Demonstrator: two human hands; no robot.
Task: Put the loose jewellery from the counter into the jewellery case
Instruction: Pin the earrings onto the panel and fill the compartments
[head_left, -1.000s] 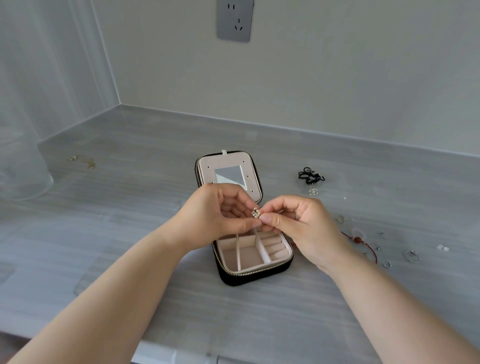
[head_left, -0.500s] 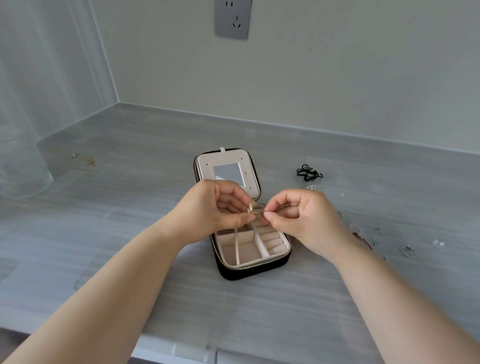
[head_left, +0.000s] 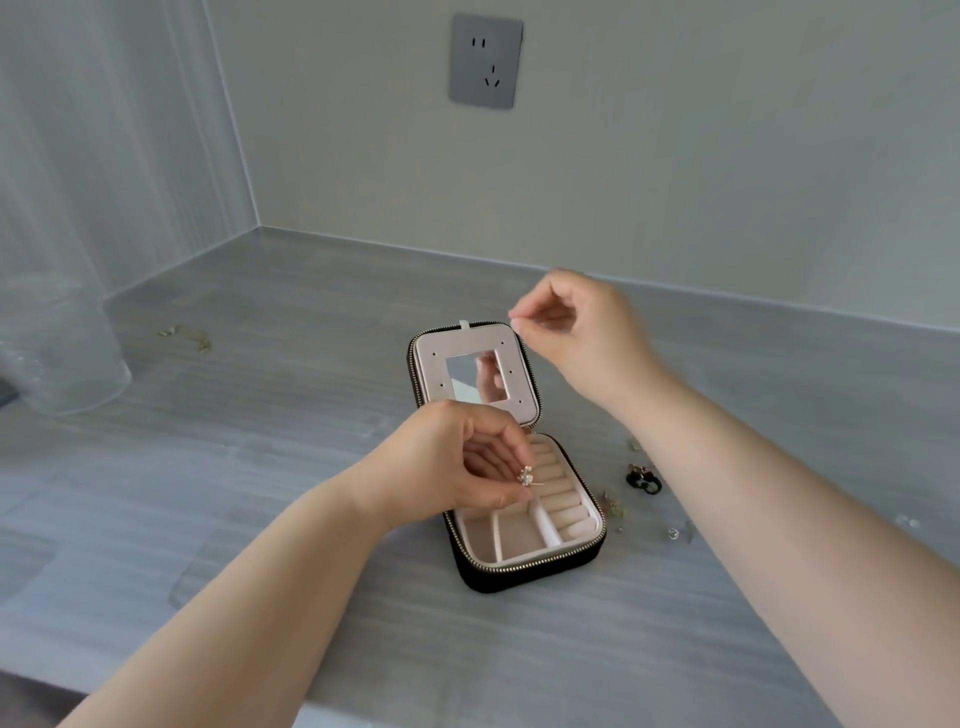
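Note:
The black zip jewellery case (head_left: 524, 571) lies open on the grey counter. Its pink lid (head_left: 431, 374) with a mirror stands up at the back. The base has empty compartments and ring rolls. My left hand (head_left: 457, 467) hovers over the base's left side, pinching a sparkly stud earring (head_left: 525, 475) whose post points right. My right hand (head_left: 576, 332) is raised by the lid's top right corner. Its thumb and forefinger pinch a tiny pale piece (head_left: 514, 323), seemingly the earring's back.
Loose pieces lie right of the case: a black tangle (head_left: 643, 478), small bits (head_left: 613, 506) and a clear stone (head_left: 674, 532). A gold chain (head_left: 187, 335) lies far left near a clear glass vessel (head_left: 62, 364). A wall socket (head_left: 485, 62) is above.
My hands were together on the earring; now they have parted. The right hand has moved up and back to the lid's corner, while the left stays over the base with the earring.

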